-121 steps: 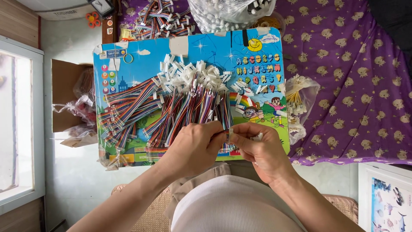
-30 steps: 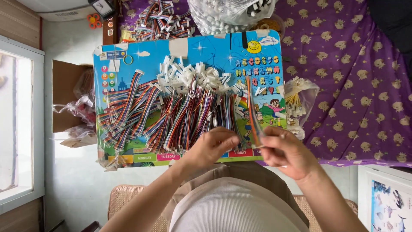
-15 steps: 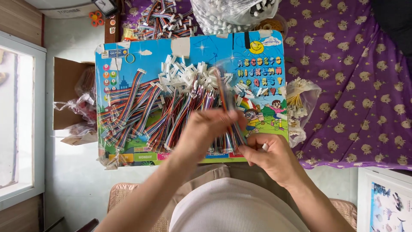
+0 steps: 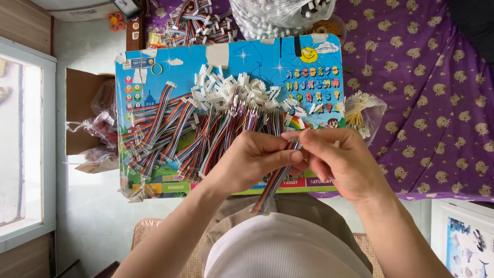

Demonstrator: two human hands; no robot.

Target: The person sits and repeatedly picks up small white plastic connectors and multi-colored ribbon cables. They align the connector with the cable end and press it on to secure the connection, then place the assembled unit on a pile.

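My left hand (image 4: 254,157) and my right hand (image 4: 337,159) meet over the front edge of a colourful picture board (image 4: 154,67). Between their fingertips they pinch one multicoloured ribbon wire (image 4: 271,185), whose free end hangs down toward my lap. Behind the hands a big heap of similar wires with white connectors (image 4: 206,123) covers the board. The wire's upper end is hidden by my fingers.
A clear bag of small yellow parts (image 4: 363,116) lies at the board's right edge on a purple patterned cloth (image 4: 437,103). A bag of white connectors (image 4: 278,15) and more wires (image 4: 195,23) lie beyond. An open cardboard box (image 4: 85,113) stands at left.
My left hand has come back from the wire heap. Both hands have closed together on a single wire pulled toward me, its tail now hanging over the board's edge.
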